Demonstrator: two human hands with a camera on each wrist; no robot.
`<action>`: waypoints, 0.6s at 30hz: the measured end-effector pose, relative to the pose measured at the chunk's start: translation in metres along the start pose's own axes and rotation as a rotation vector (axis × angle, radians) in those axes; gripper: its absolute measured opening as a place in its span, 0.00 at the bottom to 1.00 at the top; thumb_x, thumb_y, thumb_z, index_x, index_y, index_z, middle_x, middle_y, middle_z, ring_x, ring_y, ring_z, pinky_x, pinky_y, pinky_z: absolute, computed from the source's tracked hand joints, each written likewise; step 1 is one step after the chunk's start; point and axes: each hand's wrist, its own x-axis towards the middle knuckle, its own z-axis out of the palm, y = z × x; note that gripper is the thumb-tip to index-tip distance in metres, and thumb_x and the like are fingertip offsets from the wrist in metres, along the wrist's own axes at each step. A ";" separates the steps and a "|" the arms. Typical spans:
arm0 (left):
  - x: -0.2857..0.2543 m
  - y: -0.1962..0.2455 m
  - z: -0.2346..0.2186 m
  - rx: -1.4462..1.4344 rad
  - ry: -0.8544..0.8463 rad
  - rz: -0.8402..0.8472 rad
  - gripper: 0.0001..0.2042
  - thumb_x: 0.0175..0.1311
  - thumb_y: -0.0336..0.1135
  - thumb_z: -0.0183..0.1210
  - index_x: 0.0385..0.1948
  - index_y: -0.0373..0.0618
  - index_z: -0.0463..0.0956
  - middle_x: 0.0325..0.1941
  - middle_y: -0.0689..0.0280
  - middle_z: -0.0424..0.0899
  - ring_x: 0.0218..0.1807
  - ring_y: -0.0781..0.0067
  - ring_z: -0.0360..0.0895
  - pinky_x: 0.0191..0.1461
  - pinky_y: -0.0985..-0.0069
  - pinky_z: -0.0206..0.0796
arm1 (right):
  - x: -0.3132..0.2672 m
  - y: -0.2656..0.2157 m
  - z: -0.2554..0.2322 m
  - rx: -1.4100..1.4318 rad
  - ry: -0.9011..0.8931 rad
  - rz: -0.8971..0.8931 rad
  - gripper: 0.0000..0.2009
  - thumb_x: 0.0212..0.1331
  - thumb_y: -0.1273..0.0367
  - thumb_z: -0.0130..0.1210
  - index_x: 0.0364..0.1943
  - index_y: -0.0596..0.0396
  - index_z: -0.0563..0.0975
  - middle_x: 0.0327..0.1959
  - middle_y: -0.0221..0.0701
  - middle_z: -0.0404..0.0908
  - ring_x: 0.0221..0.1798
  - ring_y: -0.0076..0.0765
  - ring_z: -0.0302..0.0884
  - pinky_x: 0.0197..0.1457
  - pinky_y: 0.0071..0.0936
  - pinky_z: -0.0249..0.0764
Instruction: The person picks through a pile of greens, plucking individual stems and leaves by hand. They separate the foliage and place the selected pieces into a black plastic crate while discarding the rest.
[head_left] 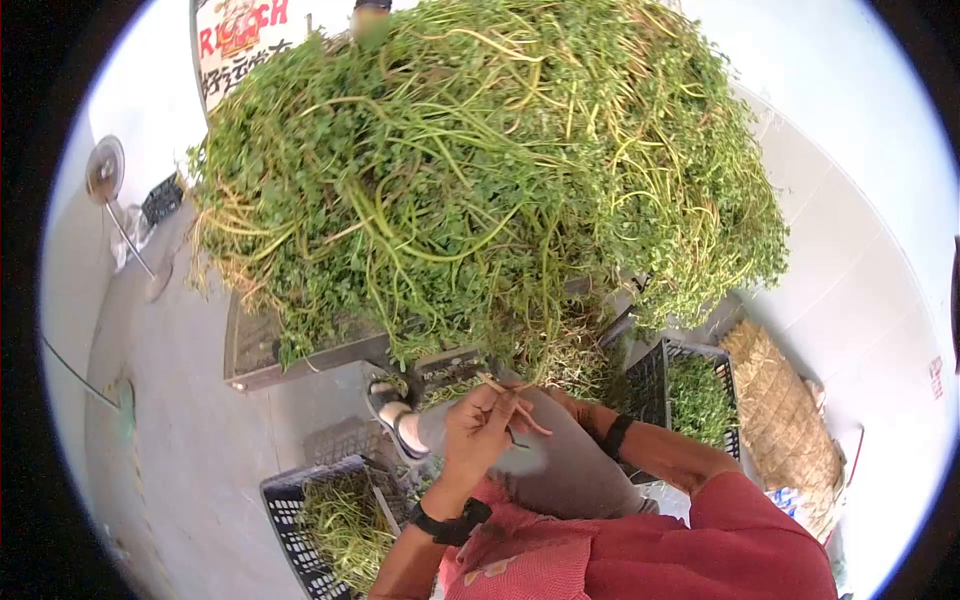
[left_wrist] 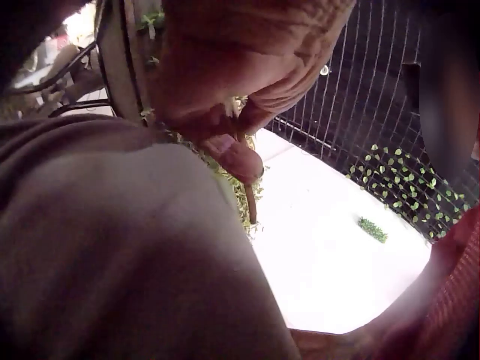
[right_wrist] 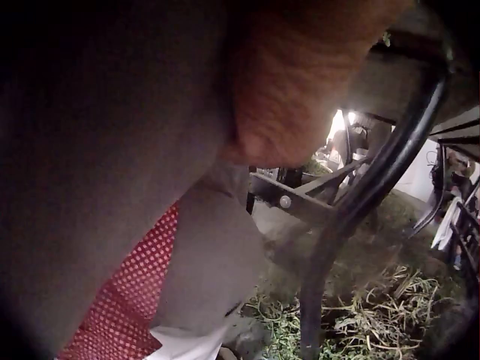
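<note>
In the head view my left hand (head_left: 476,428) is over the thigh, pinching a few thin pinkish-brown stems (head_left: 534,420) between thumb and fingers. The left wrist view shows that hand (left_wrist: 247,67) close up, a brown stem end (left_wrist: 251,204) poking down past the fingertip. My right hand (head_left: 568,404) is at the far side of the raised knee, its fingers mostly hidden by the leg. Only part of the right hand (right_wrist: 289,97) shows in the right wrist view, beside the grey trouser leg (right_wrist: 214,240); I cannot tell what its fingers do.
A big heap of leafy green stalks (head_left: 480,170) covers the table (head_left: 300,366) ahead. Black crates of greens stand at the left (head_left: 283,515) and right (head_left: 650,385). Loose trimmings (right_wrist: 382,315) lie on the floor by a black table leg (right_wrist: 322,277). A brown sack (head_left: 780,400) is farther right.
</note>
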 end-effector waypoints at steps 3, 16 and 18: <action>0.001 0.001 0.002 -0.058 -0.010 -0.020 0.09 0.65 0.32 0.51 0.35 0.33 0.73 0.34 0.54 0.82 0.27 0.71 0.80 0.25 0.80 0.74 | 0.003 -0.007 0.016 -0.009 0.029 -0.055 0.24 0.64 0.49 0.41 0.50 0.53 0.72 0.42 0.33 0.76 0.42 0.30 0.72 0.48 0.29 0.70; 0.007 -0.048 0.061 0.085 -0.019 -0.259 0.07 0.63 0.32 0.55 0.35 0.38 0.76 0.28 0.65 0.81 0.29 0.79 0.79 0.28 0.84 0.73 | -0.067 -0.055 -0.025 0.322 0.101 0.070 0.25 0.66 0.48 0.35 0.48 0.53 0.73 0.43 0.29 0.75 0.45 0.31 0.70 0.50 0.30 0.66; 0.010 -0.042 0.066 0.125 0.018 -0.268 0.08 0.63 0.34 0.55 0.35 0.38 0.76 0.27 0.66 0.81 0.27 0.81 0.78 0.25 0.85 0.71 | -0.086 -0.079 -0.034 0.367 0.057 -0.023 0.25 0.66 0.48 0.35 0.46 0.54 0.74 0.43 0.30 0.75 0.46 0.29 0.69 0.48 0.29 0.66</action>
